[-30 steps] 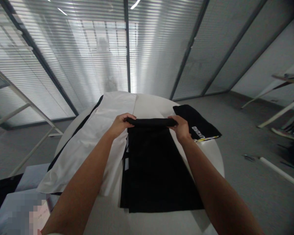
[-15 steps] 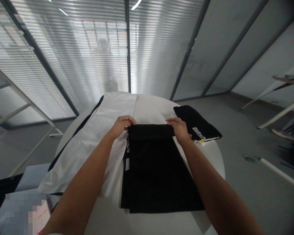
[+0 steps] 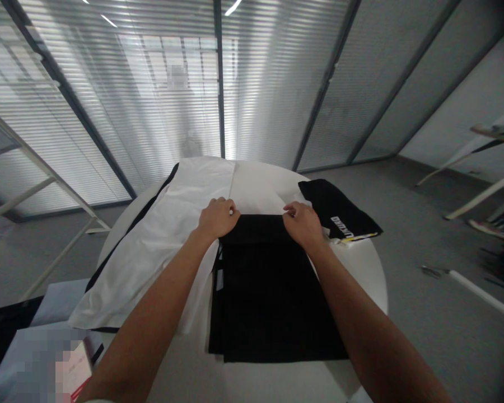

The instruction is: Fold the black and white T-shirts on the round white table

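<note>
Near edge, bottom of frame: both my forearms run in from the lower corners toward centre. Lower left corner: a grey box [image 3: 54,296] with a blurred patch on it, can't read what that is. Centre, just past it: black cloth [image 3: 269,291], folded flat into a rectangle in several layers, lying on the round white table [image 3: 365,263], near edge squared off at lower centre. My left hand [image 3: 218,217] sits on the cloth's far left corner, palm down, fingers curled in and narrow. My right hand [image 3: 304,224] is on the far right corner, same posture, knuckles up. Both touch the far edge; can't tell whether the fingers pinch the fabric or just press on it. Left of the black cloth, touching it: a white sheet [image 3: 159,246] spread diagonally from lower left to upper centre of the table, with a dark strip showing along its left edge. Right of my right hand, just beside it: a smaller black folded piece [image 3: 340,215] with white lettering, near the table's right rim. Far right on the grey floor: a white pole [image 3: 483,291], well apart from the table. Background, whole top half: glass wall with slatted blinds [image 3: 269,84].
</note>
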The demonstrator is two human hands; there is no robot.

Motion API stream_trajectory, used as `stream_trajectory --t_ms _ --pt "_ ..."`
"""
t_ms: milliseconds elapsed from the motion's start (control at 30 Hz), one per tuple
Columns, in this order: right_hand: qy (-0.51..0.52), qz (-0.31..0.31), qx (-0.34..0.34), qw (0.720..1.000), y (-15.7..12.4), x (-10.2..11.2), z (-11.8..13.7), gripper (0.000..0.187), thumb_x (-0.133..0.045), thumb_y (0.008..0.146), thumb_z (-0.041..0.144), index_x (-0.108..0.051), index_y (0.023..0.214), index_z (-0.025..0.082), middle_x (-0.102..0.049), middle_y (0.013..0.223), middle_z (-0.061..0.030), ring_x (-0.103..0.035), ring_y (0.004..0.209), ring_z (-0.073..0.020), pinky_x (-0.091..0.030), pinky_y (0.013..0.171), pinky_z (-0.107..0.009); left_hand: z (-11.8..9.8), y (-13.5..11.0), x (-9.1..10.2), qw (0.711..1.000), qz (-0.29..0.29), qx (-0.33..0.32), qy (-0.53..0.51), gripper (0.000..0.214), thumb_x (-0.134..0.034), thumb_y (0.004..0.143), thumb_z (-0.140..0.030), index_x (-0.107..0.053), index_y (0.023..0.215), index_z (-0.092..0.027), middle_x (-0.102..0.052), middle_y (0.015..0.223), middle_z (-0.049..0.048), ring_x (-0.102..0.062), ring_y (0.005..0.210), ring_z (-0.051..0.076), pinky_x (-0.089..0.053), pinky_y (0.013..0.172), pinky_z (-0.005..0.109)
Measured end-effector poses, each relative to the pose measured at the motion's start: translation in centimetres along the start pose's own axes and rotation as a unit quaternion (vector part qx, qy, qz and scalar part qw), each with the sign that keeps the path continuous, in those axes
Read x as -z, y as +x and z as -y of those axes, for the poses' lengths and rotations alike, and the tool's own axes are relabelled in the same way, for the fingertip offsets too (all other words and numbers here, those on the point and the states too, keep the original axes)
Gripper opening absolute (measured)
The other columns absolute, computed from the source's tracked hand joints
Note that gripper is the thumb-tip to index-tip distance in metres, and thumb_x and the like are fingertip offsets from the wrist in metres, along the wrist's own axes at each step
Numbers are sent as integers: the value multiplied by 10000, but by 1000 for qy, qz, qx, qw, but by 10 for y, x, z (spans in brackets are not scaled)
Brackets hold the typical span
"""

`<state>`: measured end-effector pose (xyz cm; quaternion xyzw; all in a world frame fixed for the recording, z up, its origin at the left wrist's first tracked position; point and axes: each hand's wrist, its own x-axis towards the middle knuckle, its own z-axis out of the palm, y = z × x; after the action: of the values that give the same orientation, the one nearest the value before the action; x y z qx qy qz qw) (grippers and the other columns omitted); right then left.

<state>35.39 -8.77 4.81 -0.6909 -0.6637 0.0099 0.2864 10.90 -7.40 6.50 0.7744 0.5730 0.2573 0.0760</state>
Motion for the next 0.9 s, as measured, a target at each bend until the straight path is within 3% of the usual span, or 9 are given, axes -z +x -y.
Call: stream_trajectory --t_ms 133,233,333,467,667,900 --pt "-15 0 94 995 -8 -8 11 366 -434 877 254 -637 1167 161 -666 1148 -109 -551 1128 -269 -370 1023 -392 -21 -12 -16 997 -15 -42 69 359 -447 905 -309 -614 1190 -168 -589 1195 161 -483 1183 310 -382 1010 478" --pt "-49 47 137 988 -19 -19 22 447 -348 953 325 -537 1336 193 -551 1374 -94 -430 1307 -267 -292 1096 -436 -25 -21 -37 993 7 -79 85 485 -376 953 -381 -477 1382 -178 -484 1411 156 -372 1343 313 -237 1119 517" --pt "-107 121 152 975 -28 -32 25 508 -263 990 405 -424 1447 252 -388 1523 -52 -278 1422 -269 -171 1150 -506 -21 -26 -53 990 63 -82 92 543 -331 965 -458 -398 1448 -218 -428 1489 124 -310 1403 314 -155 1145 543" --pt "-138 168 158 963 -31 -40 21 548 -191 1002 449 -362 1490 268 -317 1560 -45 -241 1442 -277 -132 1158 -530 -14 -26 -59 988 90 -80 100 577 -287 967 -494 -384 1465 -219 -424 1496 128 -332 1397 318 -145 1144 547" --pt "-137 168 134 967 -28 -39 18 567 -206 994 501 -348 1499 284 -313 1562 -56 -233 1439 -316 -123 1150 -558 -15 -25 -56 989 83 -70 100 575 -285 959 -525 -418 1445 -249 -465 1466 117 -384 1361 312 -177 1133 529" --pt "-136 159 15 978 -19 -35 2 613 -207 969 587 -367 1486 300 -320 1555 -90 -246 1419 -370 -179 1095 -636 -15 -26 -57 992 47 -65 101 617 -269 955 -549 -467 1414 -188 -541 1369 163 -447 1291 325 -210 1113 513"
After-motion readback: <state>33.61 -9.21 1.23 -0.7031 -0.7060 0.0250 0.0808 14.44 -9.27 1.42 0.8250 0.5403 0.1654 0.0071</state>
